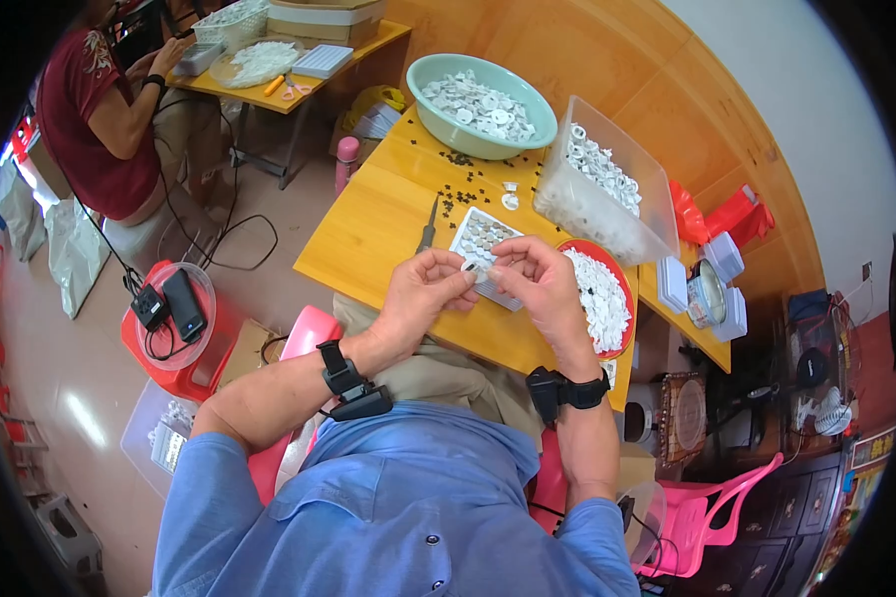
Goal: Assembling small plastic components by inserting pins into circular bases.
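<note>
Over the front of the wooden table [353, 234], my two hands meet with fingertips pinched. My left hand [430, 289] is closed on a small black piece [469, 266]. My right hand [538, 284] pinches what looks like a small white round part, mostly hidden by the fingers. Just beyond them lies a white tray [465, 227] with rows of small round pieces, partly covered by my hands. To its left lies a dark-handled screwdriver [428, 227]. Small black pieces [455, 196] are scattered behind the tray, beside a loose white part [510, 201].
A green basin [423, 75] and a clear bin [607, 224] hold white parts at the back. On the right, a red plate [627, 289] carries white pieces. A pink bottle [346, 159] stands by the table's left edge. Another person [105, 129] works at the far left.
</note>
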Demonstrator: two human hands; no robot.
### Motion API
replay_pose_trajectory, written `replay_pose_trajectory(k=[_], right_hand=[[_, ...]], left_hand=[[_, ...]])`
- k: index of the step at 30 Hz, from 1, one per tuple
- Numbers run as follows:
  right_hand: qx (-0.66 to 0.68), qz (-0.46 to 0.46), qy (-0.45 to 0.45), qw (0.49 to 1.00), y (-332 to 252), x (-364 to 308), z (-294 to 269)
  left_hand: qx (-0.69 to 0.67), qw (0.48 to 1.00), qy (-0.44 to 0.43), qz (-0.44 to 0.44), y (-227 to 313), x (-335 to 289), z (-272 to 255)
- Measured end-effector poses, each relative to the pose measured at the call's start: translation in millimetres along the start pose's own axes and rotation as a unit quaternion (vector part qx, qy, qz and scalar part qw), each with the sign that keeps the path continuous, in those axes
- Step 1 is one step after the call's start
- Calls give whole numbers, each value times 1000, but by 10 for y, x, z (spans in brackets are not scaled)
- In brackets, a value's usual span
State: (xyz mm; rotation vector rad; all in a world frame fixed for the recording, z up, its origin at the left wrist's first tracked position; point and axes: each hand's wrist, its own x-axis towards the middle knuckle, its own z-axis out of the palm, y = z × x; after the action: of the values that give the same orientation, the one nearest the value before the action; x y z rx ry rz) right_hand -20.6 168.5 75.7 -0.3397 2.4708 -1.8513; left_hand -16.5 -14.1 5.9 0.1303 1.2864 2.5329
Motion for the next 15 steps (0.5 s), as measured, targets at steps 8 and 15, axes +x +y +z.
replay_pose_trajectory(k=[8, 15], right_hand=[[46, 44, -27, 998, -51, -22, -49], [-53, 15, 48, 997, 20, 34, -164]], left_hand=[[-78, 992, -86, -40, 104, -13, 49], [-122, 983, -101, -94, 88, 33, -37]])
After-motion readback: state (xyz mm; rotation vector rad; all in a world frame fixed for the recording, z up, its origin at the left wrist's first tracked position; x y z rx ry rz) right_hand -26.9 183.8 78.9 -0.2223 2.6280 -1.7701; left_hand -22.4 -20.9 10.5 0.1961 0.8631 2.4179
